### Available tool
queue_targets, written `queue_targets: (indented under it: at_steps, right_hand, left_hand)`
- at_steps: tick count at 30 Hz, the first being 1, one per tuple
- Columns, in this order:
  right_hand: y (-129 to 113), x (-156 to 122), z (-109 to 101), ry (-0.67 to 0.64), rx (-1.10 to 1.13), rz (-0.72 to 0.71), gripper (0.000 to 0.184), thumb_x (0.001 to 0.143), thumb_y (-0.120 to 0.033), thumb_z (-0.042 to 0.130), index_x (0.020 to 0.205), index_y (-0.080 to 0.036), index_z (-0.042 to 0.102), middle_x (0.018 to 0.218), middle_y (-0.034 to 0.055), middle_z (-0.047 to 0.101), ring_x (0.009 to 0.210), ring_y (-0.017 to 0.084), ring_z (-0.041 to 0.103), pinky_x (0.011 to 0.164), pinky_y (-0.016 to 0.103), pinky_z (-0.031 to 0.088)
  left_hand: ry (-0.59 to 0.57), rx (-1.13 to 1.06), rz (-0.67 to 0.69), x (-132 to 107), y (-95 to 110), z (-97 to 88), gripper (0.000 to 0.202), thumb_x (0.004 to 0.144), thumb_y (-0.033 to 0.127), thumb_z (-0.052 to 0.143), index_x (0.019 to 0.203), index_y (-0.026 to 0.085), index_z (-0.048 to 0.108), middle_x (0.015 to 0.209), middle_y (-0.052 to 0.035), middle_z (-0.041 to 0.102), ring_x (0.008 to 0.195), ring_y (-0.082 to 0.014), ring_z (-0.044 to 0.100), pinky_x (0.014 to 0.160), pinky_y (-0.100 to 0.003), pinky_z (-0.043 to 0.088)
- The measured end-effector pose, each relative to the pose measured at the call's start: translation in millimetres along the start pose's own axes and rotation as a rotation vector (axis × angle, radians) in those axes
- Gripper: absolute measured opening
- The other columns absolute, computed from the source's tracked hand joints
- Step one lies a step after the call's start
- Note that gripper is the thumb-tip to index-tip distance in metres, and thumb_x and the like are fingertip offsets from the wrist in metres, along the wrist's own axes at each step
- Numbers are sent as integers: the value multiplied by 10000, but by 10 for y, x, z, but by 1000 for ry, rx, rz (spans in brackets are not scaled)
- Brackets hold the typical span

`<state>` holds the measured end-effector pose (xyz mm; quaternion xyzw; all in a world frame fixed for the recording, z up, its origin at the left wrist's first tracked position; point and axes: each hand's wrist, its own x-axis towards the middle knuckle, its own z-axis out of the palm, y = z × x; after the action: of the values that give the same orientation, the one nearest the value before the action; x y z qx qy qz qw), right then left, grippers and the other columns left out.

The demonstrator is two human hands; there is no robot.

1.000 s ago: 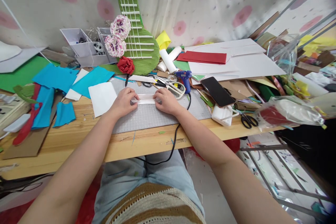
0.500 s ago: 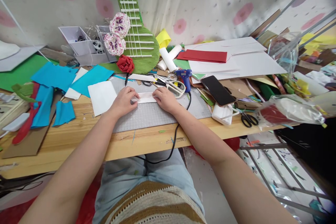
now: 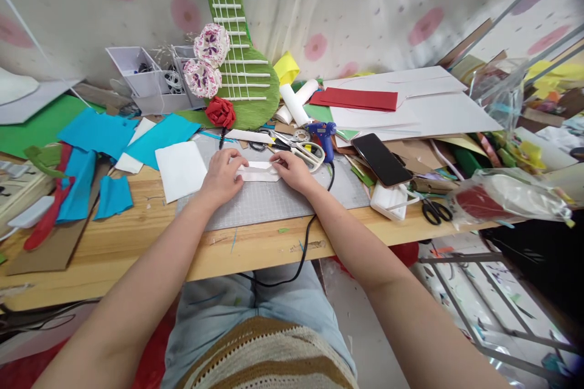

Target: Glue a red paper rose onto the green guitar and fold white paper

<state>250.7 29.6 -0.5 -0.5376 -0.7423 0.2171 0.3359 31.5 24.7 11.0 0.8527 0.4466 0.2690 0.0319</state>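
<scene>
A folded white paper strip (image 3: pixel 259 171) lies on the grey cutting mat (image 3: pixel 274 200). My left hand (image 3: pixel 222 175) presses its left end with curled fingers. My right hand (image 3: pixel 294 170) pinches and presses its right end. Just behind the strip lie scissors (image 3: pixel 301 149) with white handles and a blue glue gun (image 3: pixel 323 137), whose black cord (image 3: pixel 303 243) runs past my right wrist and over the table edge.
A white sheet (image 3: pixel 181 169), blue paper pieces (image 3: pixel 98 134), a green paper guitar (image 3: pixel 241 73) with paper flowers, a grey organiser (image 3: pixel 141 76), a black phone (image 3: pixel 381 159), small black scissors (image 3: pixel 433 211), red and white sheets (image 3: pixel 365 100) and plastic bags (image 3: pixel 502 194) crowd the wooden table (image 3: pixel 137 243).
My right hand has slid along the strip, whose right end now shows as an angled fold. The left hand stays pressed on its end. The view shifted slightly.
</scene>
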Motion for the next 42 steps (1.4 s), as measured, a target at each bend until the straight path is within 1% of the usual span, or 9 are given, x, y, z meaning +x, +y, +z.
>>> queue_targets:
  at_steps: [3, 6, 11, 16, 20, 26, 32, 37, 42]
  right_hand:
    - [-13, 40, 30, 8, -2, 33, 196, 780, -162, 508, 929, -179, 634, 932, 51, 624, 796, 151, 566, 763, 303, 459]
    - [-18, 62, 24, -3, -33, 9, 159, 781, -170, 519, 891, -177, 633, 915, 53, 620, 818, 159, 564, 772, 303, 452]
    - [-5, 74, -55, -53, -1, -4, 165, 825, -193, 466, 896, -173, 613, 861, 39, 635, 798, 153, 556, 761, 298, 435]
    - [7, 71, -92, -136, 76, -4, 222, 747, -188, 555, 966, -173, 591, 812, 9, 620, 720, 127, 542, 704, 270, 428]
    - [-33, 72, -83, -133, 19, 47, 280, 727, -173, 579, 1007, -184, 577, 783, -8, 604, 691, 122, 533, 685, 266, 409]
    - [-75, 78, -49, -101, -22, 85, 227, 756, -183, 574, 983, -190, 571, 766, -9, 606, 685, 126, 535, 665, 257, 393]
    - [-106, 70, -29, -108, -41, 109, 217, 778, -184, 559, 995, -177, 561, 786, -4, 605, 700, 123, 529, 677, 249, 382]
    - [-132, 49, -19, -113, -117, 64, 243, 801, -182, 524, 1042, -176, 555, 830, 13, 610, 736, 143, 530, 698, 268, 383]
    - [-136, 6, -25, -95, -195, -60, 303, 801, -143, 501, 1102, -152, 540, 960, 67, 609, 869, 177, 547, 767, 292, 403]
  left_hand:
    - [-16, -16, 39, 9, 152, 1, 241, 770, 96, 464, 908, 199, 632, 986, -84, 569, 996, -243, 509, 908, -433, 411]
    - [-96, -90, 141, -3, 236, 51, 244, 825, 160, 447, 970, 200, 639, 1004, -82, 598, 957, -223, 524, 875, -400, 441]
    - [-129, -65, 186, -30, 193, 175, 268, 851, 184, 441, 1034, 187, 637, 1057, -96, 601, 1005, -232, 517, 908, -407, 429]
    - [-106, -22, 147, -19, 178, 193, 271, 824, 184, 489, 1046, 201, 643, 1073, -99, 591, 1030, -247, 514, 905, -420, 421]
    - [-67, 17, 160, -15, 238, 140, 268, 834, 197, 492, 1054, 188, 643, 1065, -112, 596, 1041, -265, 495, 898, -438, 412]
    - [-155, -92, 295, -51, 250, 162, 276, 894, 242, 423, 1084, 180, 613, 1040, -93, 564, 984, -194, 524, 875, -343, 449]
    - [-160, -23, 317, -55, 231, 177, 268, 880, 254, 462, 1094, 194, 612, 1070, -91, 580, 1012, -224, 520, 886, -393, 435]
    - [-178, 20, 303, -53, 245, 154, 290, 888, 280, 456, 1110, 178, 611, 1080, -100, 597, 1016, -236, 520, 891, -402, 429]
    - [-207, 31, 273, -57, 243, 166, 320, 894, 310, 445, 1145, 187, 600, 1099, -98, 597, 1053, -243, 501, 916, -413, 420]
